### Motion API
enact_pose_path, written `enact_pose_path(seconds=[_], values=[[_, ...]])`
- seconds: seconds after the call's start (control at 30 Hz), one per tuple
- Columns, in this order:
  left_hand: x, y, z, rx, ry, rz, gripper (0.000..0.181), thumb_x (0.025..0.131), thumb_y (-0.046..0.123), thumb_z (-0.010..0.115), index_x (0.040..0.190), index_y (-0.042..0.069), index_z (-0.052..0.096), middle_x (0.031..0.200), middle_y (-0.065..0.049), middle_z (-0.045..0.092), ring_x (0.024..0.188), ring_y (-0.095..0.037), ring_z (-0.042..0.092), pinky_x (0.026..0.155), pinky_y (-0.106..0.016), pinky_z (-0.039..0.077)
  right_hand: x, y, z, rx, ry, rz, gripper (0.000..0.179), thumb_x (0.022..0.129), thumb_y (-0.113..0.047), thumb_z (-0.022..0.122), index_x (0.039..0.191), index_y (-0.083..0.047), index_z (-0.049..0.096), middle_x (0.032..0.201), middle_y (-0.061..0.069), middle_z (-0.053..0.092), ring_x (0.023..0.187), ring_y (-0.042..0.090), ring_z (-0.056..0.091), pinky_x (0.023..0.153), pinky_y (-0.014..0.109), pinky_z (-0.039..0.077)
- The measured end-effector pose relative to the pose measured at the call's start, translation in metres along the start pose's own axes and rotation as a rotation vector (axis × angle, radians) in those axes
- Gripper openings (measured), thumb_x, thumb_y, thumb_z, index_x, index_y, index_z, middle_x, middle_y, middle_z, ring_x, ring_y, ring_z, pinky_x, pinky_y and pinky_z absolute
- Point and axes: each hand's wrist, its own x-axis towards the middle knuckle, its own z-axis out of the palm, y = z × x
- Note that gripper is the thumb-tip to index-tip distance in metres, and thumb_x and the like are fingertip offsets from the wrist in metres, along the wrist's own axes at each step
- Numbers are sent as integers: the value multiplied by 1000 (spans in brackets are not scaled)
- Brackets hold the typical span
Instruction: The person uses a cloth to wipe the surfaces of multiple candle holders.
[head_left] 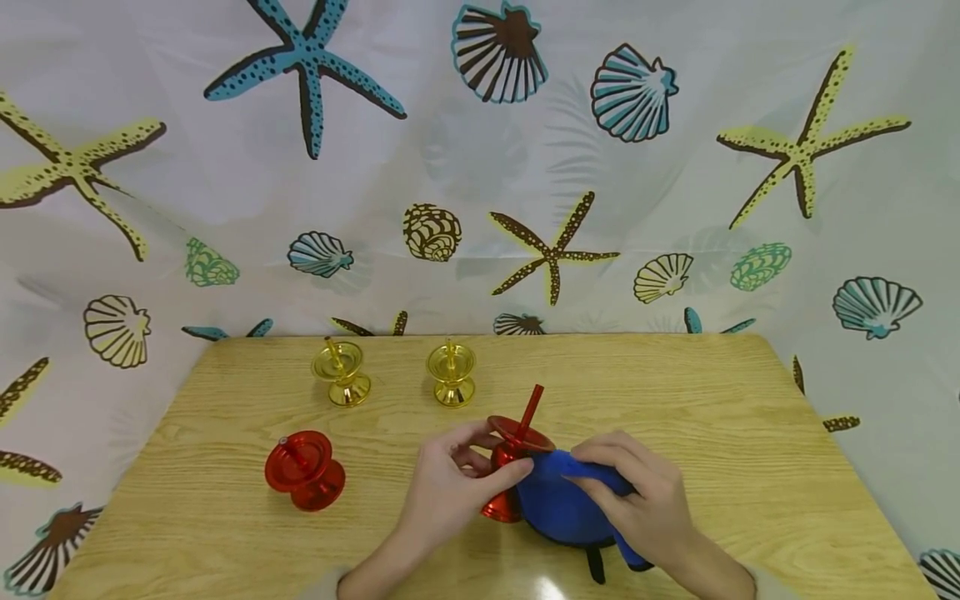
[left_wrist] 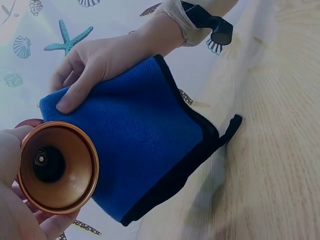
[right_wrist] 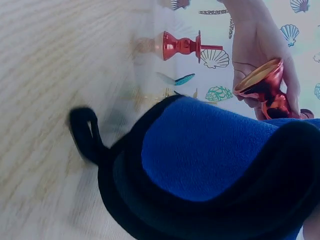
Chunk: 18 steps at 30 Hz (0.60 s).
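- The sheet (head_left: 442,142) printed with starfish and shells was the biggest thing in the room, rising behind the desk and along both sides.
- Wood-grained, the desk (head_left: 652,400) spread out below it.
- A blue cloth (head_left: 558,508), edged in black, hung over the front part of the desk, just beside the held holder; I couldn't tell whether the two touched. It hid some of the desk.
- The hands were at work in front, forearms reaching in from the near edge. The right hand (head_left: 637,483) pinched the cloth between thumb and bent fingers.
- Opposite it, the left hand (head_left: 457,471) was curled round a red candle holder (head_left: 507,454) at its waist, covering part of it.
- That holder was lifted off the desk, its top leaning rightward, its hollow base showing to the left wrist's camera.
- Another red holder (head_left: 306,471) stood upright, well apart to the left.
- Smaller still, two gold holders (head_left: 453,390) stood near the back edge.
- A black loop (head_left: 596,565) dangled from the cloth.
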Motion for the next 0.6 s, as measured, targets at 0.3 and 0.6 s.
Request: enact_pose_path(seconds=[0.3, 0.6], values=[[-5, -1, 0, -7, -66, 0, 56, 89, 25, 84, 138, 6, 67, 112, -10, 77, 88, -15, 66, 77, -25, 56, 3, 1, 6, -92, 27, -41, 26, 103, -26, 69, 98, -1, 77, 92, 12, 75, 76, 22, 75, 82, 13, 59], [-9, 2, 2, 96, 15, -11, 62, 83, 32, 90, 139, 14, 68, 100, -2, 75, 83, -14, 68, 71, -24, 52, 6, 3, 11, -136, 52, -114, 24, 102, -22, 70, 95, 0, 76, 87, 12, 73, 68, 21, 73, 70, 18, 61]])
